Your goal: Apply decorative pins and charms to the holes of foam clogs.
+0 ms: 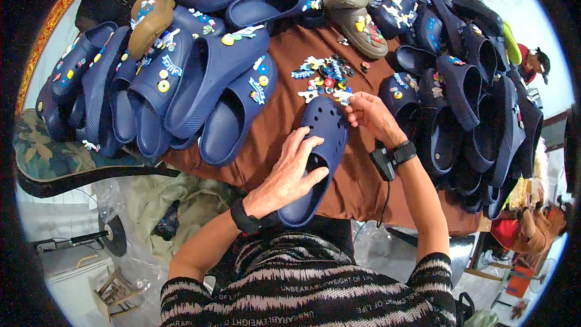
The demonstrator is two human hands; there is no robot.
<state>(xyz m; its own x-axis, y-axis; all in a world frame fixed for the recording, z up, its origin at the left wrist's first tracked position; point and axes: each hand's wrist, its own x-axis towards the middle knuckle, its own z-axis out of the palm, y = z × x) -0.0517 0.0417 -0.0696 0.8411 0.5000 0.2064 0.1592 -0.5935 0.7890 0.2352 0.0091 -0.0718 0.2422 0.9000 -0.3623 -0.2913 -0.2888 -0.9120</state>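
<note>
A dark blue clog (328, 116) with a row of bare holes lies in front of me, its toe pointing away. My left hand (281, 175) steadies it, fingers bent over its left side and thumb across the foot opening. At the toe's right edge, my right hand (370, 112) pinches a small white-and-blue shoe charm (342, 97); the fingertips partly cover it. Just beyond the toe lies a pile of small shoe charms (330, 71) in white, yellow, red, blue and black.
Decorated blue clogs (239, 115) crowd the left side, with more blue clogs (448, 127) stacked on the right. Brown clogs (363, 27) lie at the back. Beneath is a brown cloth (242, 172). A black device with a cable (382, 163) hangs by my right wrist. Other people (535, 230) are at the right.
</note>
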